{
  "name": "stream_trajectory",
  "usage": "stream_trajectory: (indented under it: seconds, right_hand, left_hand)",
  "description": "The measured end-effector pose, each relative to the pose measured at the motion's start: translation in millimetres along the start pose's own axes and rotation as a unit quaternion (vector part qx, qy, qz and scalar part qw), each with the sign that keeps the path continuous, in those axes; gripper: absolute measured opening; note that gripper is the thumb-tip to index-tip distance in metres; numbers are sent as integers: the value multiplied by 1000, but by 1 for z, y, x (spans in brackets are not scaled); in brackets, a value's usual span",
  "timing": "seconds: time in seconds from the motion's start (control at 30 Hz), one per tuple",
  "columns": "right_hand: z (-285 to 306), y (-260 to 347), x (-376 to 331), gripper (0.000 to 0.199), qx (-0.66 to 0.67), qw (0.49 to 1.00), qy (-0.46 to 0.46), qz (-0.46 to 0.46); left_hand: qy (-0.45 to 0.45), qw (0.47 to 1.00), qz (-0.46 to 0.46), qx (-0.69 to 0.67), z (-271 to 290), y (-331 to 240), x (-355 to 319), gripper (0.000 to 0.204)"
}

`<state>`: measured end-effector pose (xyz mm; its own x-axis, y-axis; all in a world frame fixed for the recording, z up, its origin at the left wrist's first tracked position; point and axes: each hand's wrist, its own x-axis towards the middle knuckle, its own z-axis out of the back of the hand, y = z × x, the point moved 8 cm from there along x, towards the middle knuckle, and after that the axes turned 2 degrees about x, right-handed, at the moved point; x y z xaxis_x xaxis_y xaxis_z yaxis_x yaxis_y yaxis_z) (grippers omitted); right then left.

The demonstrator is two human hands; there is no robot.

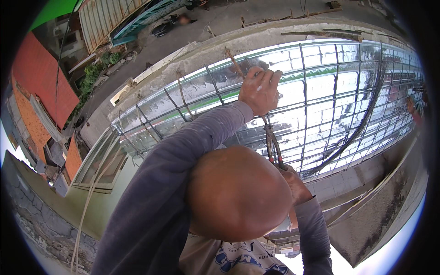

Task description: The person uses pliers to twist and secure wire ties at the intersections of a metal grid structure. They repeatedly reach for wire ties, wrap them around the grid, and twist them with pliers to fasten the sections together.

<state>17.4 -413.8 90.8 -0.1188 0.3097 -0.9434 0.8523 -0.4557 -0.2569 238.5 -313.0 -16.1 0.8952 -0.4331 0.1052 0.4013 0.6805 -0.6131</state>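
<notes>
My left hand [260, 90] is closed over the bars of a steel reinforcing mesh [301, 68], its fingers curled. The mesh lies above shiny corrugated metal decking [286, 130]. My right hand [295, 184], lower and closer to me, is wrapped round the red-marked handles of rusty pincers [270, 140]. Their jaws point away from me, near the mesh just below my left hand. A rounded brown shape [238, 192] in the foreground hides part of my forearms and the near edge. Right of my hands, a long black bundle of tie wire [366, 120] drapes across the mesh in a curve.
Rusty bars [233, 62] stick up by a rough concrete ledge [165, 75] at the far edge. A street [220, 23] with a parked motorbike [162, 28] lies below. Another person's hand [410, 105] is at the far right. A red roof [43, 78] stands left.
</notes>
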Motion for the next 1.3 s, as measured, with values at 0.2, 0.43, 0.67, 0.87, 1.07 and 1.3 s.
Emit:
stream_trajectory:
  seconds: [0.2,0.43,0.67,0.87,1.07,1.3]
  right_hand:
    - [15,34,-12,33,-348,884,-166,262]
    - [32,33,3,33,-346,916,-98,177]
    - [5,20,-11,35,-192,977,-37,82]
    - [9,53,-30,31,-642,657,-268,290]
    - [14,63,-22,21,-740,571,-255,247]
    - [19,20,4,33,-247,967,-34,53]
  left_hand:
    - [-7,1000,0,-2,2,-2,1,44]
    - [-26,999,-3,29,0,-1,3,40]
    - [-32,999,-18,41,-6,-3,2,34]
    - [-24,998,-18,50,-11,-2,1,35]
    - [-29,998,-19,57,-7,-2,2,34]
    - [-38,998,-22,38,-10,-4,0,36]
